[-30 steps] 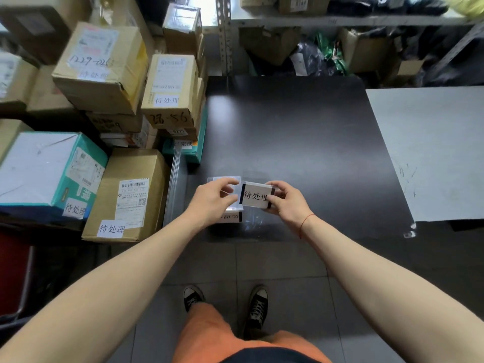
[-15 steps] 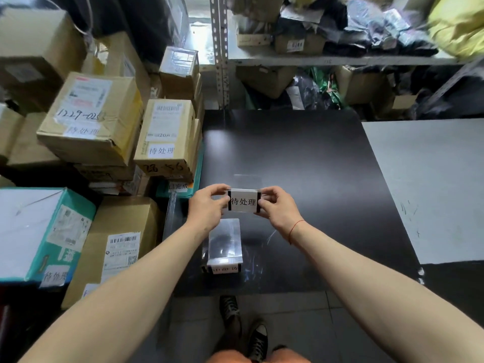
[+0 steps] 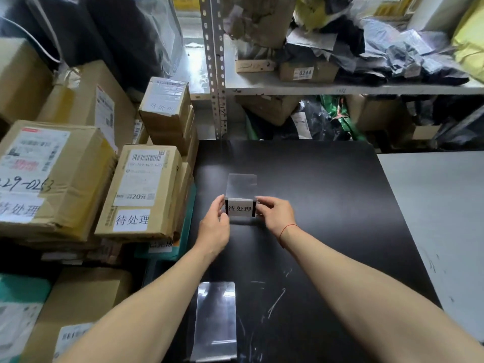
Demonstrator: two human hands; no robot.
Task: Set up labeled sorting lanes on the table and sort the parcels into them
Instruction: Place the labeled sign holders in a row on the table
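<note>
The left hand pinched the left end of a small sign stand, and the right hand pinched its right end, so both were equally near it. The stand sat between them on the black table, closer to the table's left edge than its right and about midway between front and back. Its printed face was turned toward the person, its long axis ran left to right, and its clear base stretched toward the far edge. Setting it down square looked like the next concern. A second clear stand lay near the front edge.
</note>
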